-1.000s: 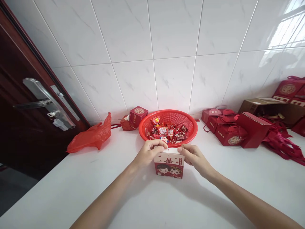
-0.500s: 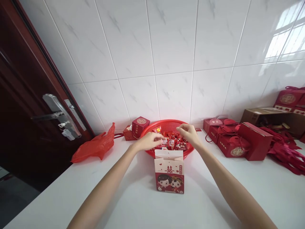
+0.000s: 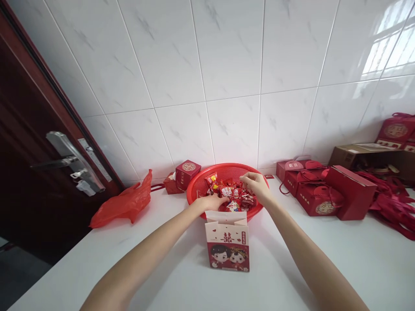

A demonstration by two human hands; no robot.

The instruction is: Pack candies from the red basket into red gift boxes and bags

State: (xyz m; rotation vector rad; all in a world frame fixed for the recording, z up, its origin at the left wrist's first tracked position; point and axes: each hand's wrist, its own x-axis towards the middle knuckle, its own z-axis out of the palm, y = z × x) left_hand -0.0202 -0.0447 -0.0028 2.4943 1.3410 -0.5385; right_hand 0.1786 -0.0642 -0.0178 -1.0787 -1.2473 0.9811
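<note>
A red plastic basket point(image 3: 192, 190) holds many wrapped candies point(image 3: 227, 191) in red and white. My left hand point(image 3: 214, 202) reaches over its front left part, touching the candies, fingers partly hidden; whether it grips one I cannot tell. At the basket's right side my right hand point(image 3: 255, 185) is above the candies with thumb and fingertips pinched together; anything between them is too small to make out. In front of the basket an upright paper box point(image 3: 227, 248) with two cartoon figures stands with its top open, and neither hand touches it.
A red plastic bag point(image 3: 125, 203) lies left on the white table point(image 3: 181, 276). Small red boxes point(image 3: 187, 172) stand by the tiled wall. At right are more red gift boxes point(image 3: 319, 198), red ribbons point(image 3: 394, 207) and an open cardboard box point(image 3: 343, 160). A dark door is at left.
My left hand has lowered onto the candies. My right hand stays pinched over the basket's right side. The view has shifted slightly.
</note>
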